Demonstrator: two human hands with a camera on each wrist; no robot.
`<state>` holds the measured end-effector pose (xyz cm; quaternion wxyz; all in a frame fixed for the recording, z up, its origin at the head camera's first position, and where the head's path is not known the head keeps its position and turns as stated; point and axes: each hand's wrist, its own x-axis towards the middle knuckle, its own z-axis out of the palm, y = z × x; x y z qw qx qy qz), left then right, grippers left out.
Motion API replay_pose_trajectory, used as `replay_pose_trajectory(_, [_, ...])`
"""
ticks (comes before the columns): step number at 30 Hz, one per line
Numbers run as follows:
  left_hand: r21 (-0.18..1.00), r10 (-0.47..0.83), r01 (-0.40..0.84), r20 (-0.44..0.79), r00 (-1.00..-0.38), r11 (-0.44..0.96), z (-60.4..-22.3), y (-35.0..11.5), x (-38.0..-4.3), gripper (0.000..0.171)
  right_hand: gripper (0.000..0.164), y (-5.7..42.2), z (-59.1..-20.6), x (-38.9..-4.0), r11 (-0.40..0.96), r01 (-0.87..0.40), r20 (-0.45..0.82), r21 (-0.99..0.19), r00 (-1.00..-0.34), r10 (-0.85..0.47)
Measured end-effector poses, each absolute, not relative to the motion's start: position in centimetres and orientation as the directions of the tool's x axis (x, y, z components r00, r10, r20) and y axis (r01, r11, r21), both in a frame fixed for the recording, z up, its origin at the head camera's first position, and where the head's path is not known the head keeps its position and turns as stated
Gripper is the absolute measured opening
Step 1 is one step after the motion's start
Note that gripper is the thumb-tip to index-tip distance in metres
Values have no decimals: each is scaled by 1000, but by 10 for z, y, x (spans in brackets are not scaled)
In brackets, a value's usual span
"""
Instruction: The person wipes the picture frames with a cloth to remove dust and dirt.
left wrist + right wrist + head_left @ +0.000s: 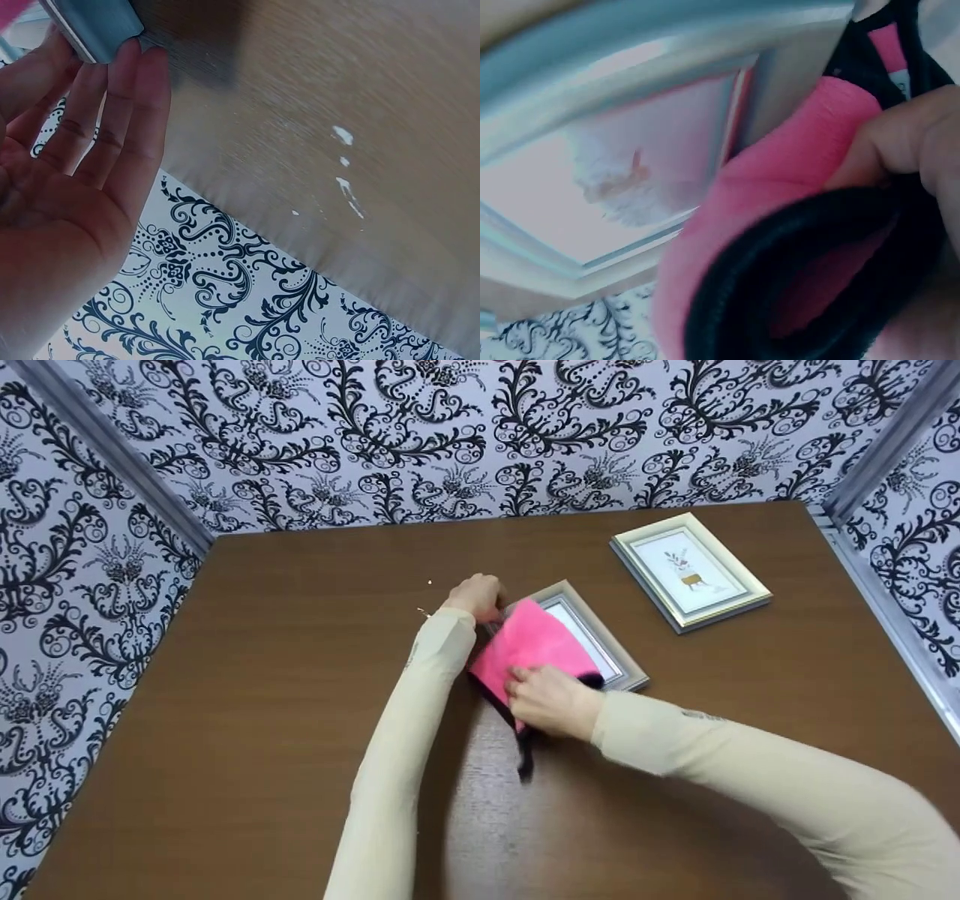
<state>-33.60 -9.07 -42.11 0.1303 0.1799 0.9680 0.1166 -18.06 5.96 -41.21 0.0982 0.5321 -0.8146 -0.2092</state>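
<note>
A picture frame (600, 630) with a silvery border lies at the middle of the table, partly covered by a pink cloth (536, 641) with black edging. My left hand (477, 596) grips the frame at its left corner; in the left wrist view the thumb and fingers hold the frame's corner (101, 30). My right hand (551, 701) holds the cloth, its fingers curled into the fabric over the frame's near side. The right wrist view shows the cloth's black edging (727, 292) folded in a loop below the fingers, beside the frame's glass (637, 165).
Another framed picture (690, 570), showing a plant in a pot, lies at the back right of the brown table (300, 660). Small white marks (343, 161) show on the tabletop near my left hand. Patterned wall panels (420, 435) enclose the table's back and sides.
</note>
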Motion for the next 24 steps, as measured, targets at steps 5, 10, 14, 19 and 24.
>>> replay_pose_trajectory(5, [320, 395, 320, -206, -895, 892, -422, -92, -337, 14, 35, 74, -407, -141, 320, -816, -78, 481, -403, -912])
replay_pose_trajectory(10, [326, 417, 341, -203, -886, 882, -422, -93, -337, 13, 33, 71, -408, -132, 330, -799, -120, 502, -442, -889])
replay_pose_trajectory(14, [309, 411, 339, -205, -889, 889, -420, -93, -336, 13, 32, 58, -412, -152, 375, -783, -137, 496, -498, -856])
replay_pose_trajectory(19, [295, 402, 331, -223, -888, 896, -419, -90, -336, 2, 33, 40, -416, -182, 445, -762, -121, 470, -555, -823])
replay_pose_trajectory(24, [276, 396, 332, -220, -892, 902, -419, -92, -337, 15, 41, 39, -418, -202, 456, -783, -52, 423, -523, -851])
